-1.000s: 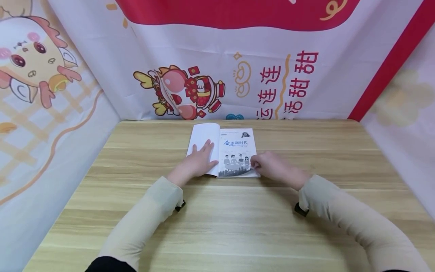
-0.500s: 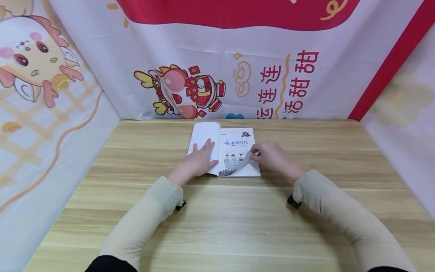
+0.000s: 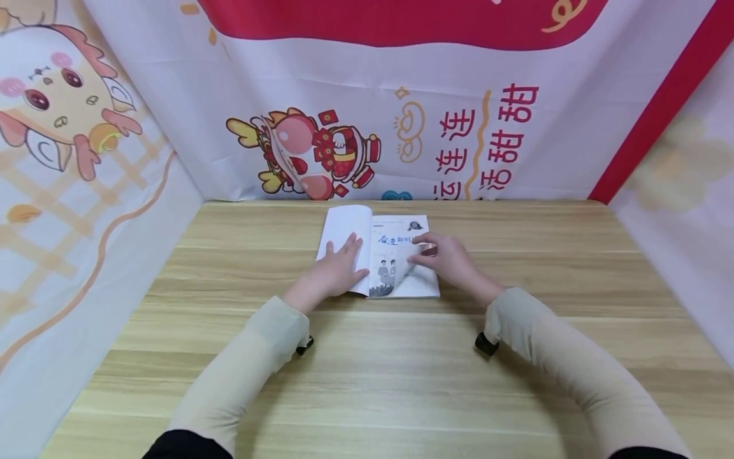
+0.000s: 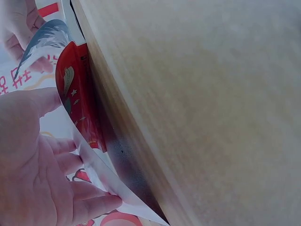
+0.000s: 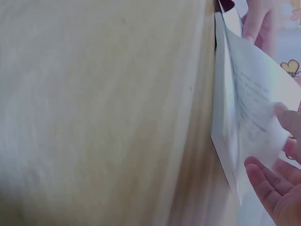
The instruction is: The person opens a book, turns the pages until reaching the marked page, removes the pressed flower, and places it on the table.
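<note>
An open paperback book (image 3: 423,288) lies at the far middle of the table, its cover (image 3: 346,223) folded over to the left. My left hand (image 3: 335,273) rests on the white inside of that cover, fingers spread. In the left wrist view, the cover's red outer side (image 4: 77,94) shows, curving up from the table. At the book's right side, my right hand (image 3: 453,258) pinches the loose edge of the title page, with blue lettering and drawn figures. This page (image 5: 258,99) is curled up off the pages below, and faint print shows on it in the right wrist view.
The wooden table (image 3: 378,376) stretches in front of the book and to both sides. Behind it hangs a white and red printed cloth (image 3: 344,76), with more printed cloth (image 3: 74,210) at the left side.
My right hand has moved up and to the left, lifting the title page's lower right corner and curling it further over. My left hand stays in place on the cover.
</note>
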Action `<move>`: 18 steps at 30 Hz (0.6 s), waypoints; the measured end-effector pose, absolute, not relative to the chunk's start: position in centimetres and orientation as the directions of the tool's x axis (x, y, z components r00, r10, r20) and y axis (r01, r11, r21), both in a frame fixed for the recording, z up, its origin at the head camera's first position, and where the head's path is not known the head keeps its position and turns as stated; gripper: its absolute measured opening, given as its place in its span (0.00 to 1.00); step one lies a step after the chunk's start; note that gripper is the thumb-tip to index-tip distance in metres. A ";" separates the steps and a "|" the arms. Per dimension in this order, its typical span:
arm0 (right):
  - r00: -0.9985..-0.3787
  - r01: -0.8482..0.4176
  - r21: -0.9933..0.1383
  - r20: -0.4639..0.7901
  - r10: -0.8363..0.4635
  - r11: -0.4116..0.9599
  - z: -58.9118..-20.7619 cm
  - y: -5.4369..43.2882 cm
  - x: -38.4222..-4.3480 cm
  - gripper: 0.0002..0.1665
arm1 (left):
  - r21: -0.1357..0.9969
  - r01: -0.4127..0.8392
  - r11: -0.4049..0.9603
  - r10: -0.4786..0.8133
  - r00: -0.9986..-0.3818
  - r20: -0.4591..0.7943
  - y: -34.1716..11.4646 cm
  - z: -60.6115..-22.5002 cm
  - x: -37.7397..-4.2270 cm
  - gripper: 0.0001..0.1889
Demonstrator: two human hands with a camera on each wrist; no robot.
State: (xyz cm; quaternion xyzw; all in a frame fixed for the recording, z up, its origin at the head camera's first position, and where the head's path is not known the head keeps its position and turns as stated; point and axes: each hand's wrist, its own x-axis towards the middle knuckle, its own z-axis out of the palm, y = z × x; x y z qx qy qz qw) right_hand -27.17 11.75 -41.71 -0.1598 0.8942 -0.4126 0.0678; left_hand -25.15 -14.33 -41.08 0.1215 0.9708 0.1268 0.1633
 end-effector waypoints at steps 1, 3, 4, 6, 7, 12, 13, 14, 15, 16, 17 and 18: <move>-0.941 -0.224 -0.767 0.010 -0.338 0.601 -41.8 11.6 -27.1 0.26 | 0.285 0.196 0.938 0.279 -0.917 -0.286 -14.3 -41.1 -25.1 0.42; -0.946 -0.210 -0.773 0.006 -0.325 0.598 -41.9 11.3 -27.1 0.30 | 0.285 0.198 0.938 0.279 -0.917 -0.284 -14.4 -41.1 -25.2 0.42; -0.947 -0.213 -0.772 0.012 -0.321 0.599 -41.9 11.1 -27.1 0.32 | 0.286 0.197 0.938 0.279 -0.918 -0.282 -14.4 -41.1 -25.2 0.42; -0.952 -0.203 -0.783 0.016 -0.307 0.588 -42.0 10.8 -27.2 0.40 | 0.288 0.195 0.938 0.277 -0.920 -0.278 -14.4 -41.1 -25.3 0.42; -0.954 -0.195 -0.795 0.019 -0.298 0.574 -42.0 10.7 -27.2 0.45 | 0.289 0.196 0.937 0.277 -0.921 -0.275 -14.4 -41.2 -25.3 0.42; -0.971 -0.092 -0.885 -0.022 -0.238 0.456 -42.7 9.9 -27.2 0.70 | 0.287 0.196 0.938 0.276 -0.921 -0.274 -14.4 -41.2 -25.3 0.42; -0.974 -0.070 -0.897 -0.033 -0.226 0.436 -42.8 9.7 -27.2 0.73 | 0.285 0.197 0.938 0.277 -0.921 -0.274 -14.4 -41.2 -25.3 0.42; -0.976 -0.052 -0.906 -0.044 -0.214 0.420 -42.9 9.6 -27.1 0.74 | 0.284 0.198 0.938 0.277 -0.921 -0.272 -14.4 -41.2 -25.3 0.42; -0.976 -0.041 -0.916 -0.049 -0.211 0.399 -43.0 9.5 -27.0 0.75 | 0.283 0.199 0.938 0.278 -0.922 -0.270 -14.4 -41.2 -25.3 0.42; -0.976 -0.032 -0.925 -0.053 -0.212 0.379 -43.1 9.4 -26.9 0.74 | 0.283 0.203 0.937 0.280 -0.922 -0.266 -14.4 -41.2 -25.3 0.42; -0.976 -0.027 -0.926 -0.057 -0.211 0.377 -43.2 9.3 -26.9 0.73 | 0.284 0.206 0.936 0.283 -0.923 -0.262 -14.5 -41.2 -25.3 0.42; -0.975 -0.025 -0.925 -0.061 -0.213 0.378 -43.2 9.2 -26.8 0.72 | 0.287 0.211 0.935 0.287 -0.923 -0.257 -14.5 -41.2 -25.3 0.42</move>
